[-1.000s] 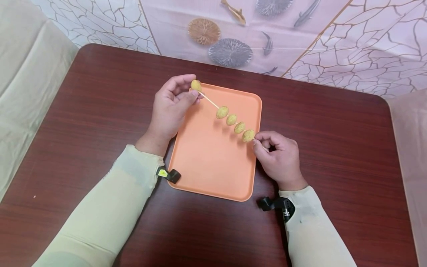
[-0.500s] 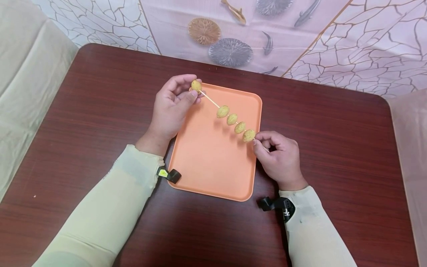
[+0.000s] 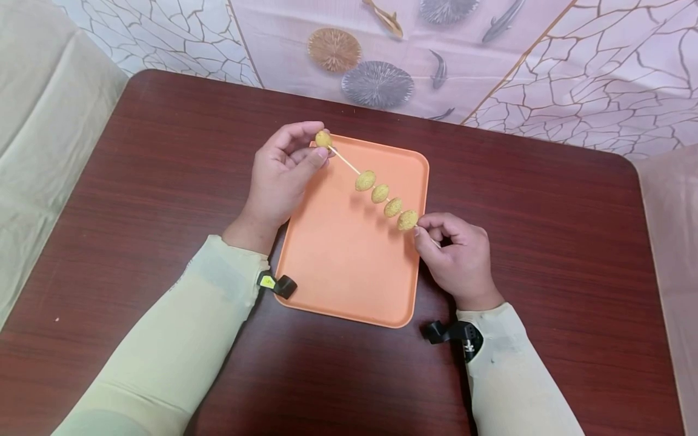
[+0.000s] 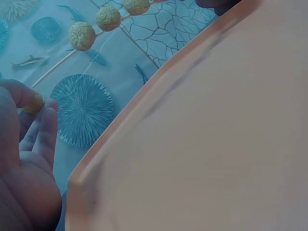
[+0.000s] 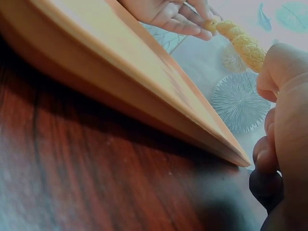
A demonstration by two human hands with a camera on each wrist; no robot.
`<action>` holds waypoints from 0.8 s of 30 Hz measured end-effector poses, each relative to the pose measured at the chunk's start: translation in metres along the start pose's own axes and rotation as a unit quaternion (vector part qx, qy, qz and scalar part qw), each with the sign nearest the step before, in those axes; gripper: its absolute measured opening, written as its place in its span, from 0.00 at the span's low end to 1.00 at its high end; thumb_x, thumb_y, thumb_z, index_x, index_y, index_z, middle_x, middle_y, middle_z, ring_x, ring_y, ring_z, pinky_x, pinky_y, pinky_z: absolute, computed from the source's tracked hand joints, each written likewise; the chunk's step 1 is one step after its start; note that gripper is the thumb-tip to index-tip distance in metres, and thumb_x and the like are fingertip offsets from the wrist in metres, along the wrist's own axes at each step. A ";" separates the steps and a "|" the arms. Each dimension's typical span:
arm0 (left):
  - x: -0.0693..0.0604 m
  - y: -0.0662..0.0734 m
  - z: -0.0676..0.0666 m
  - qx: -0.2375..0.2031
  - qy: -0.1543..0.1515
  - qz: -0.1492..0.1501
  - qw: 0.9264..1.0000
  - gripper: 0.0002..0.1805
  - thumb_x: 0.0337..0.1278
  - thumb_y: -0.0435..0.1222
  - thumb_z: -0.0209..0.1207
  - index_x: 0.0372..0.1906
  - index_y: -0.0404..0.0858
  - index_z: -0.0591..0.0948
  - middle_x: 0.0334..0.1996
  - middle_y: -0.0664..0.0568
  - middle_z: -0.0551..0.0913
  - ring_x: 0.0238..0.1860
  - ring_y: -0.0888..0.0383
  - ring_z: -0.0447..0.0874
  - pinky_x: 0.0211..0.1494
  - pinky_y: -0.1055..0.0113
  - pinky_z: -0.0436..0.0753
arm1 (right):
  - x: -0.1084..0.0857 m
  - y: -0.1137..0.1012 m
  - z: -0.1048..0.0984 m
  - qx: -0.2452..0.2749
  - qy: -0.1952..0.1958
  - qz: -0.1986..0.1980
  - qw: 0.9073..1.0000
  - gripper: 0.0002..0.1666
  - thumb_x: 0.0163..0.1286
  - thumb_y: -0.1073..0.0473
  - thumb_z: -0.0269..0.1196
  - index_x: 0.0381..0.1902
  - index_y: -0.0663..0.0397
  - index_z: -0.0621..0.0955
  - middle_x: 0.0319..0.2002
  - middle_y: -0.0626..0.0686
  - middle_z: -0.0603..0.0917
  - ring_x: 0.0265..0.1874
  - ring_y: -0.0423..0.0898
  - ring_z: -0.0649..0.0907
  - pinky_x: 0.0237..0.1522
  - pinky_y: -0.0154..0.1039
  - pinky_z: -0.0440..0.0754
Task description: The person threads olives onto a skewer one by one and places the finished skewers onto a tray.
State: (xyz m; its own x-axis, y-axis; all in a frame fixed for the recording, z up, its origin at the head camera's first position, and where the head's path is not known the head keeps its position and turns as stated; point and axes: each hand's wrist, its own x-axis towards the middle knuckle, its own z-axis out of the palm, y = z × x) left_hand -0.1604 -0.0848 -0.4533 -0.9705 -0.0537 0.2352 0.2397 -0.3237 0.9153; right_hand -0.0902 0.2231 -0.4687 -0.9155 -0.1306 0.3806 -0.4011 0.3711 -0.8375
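Note:
A thin wooden skewer (image 3: 345, 161) slants above the orange tray (image 3: 349, 266), carrying several small yellow wrinkled balls (image 3: 379, 194) spaced along it. My right hand (image 3: 458, 257) pinches its lower right end between thumb and curled fingers, close to the last ball. At the upper left, my left hand (image 3: 280, 175) holds another yellow ball (image 3: 323, 139) between thumb and fingertips. The skewer's tip meets that ball; how deep it goes in cannot be seen. In the left wrist view, fingers partly cover the held ball (image 4: 33, 103), apart from the spaced balls (image 4: 108, 19).
The tray lies on a dark red-brown wooden table (image 3: 556, 254). Behind the far table edge hangs a patterned cloth (image 3: 376, 54). Black straps with small devices (image 3: 455, 333) sit at both wrists, over pale sleeves.
Both hands and the skewer stay almost in place. The ball in my left fingers has shifted very slightly to the right.

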 end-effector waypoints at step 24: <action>-0.002 -0.001 -0.001 0.255 0.054 0.079 0.962 0.16 0.65 0.31 0.79 0.56 0.39 0.95 0.50 0.46 0.91 0.46 0.62 0.90 0.52 0.71 0.91 | 0.000 0.003 0.002 -0.037 -0.002 0.017 0.999 0.03 0.68 0.68 0.74 0.38 0.58 0.92 0.16 0.46 0.76 0.19 0.34 0.71 0.26 0.26 0.68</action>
State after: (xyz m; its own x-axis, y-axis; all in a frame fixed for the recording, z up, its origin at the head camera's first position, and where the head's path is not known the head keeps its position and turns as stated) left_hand -0.1587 -0.0857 -0.4546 -0.9116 -0.1707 0.3739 0.3391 0.2015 0.9189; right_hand -0.0913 0.2227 -0.4720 -0.9290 -0.1205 0.3500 -0.3659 0.4422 -0.8189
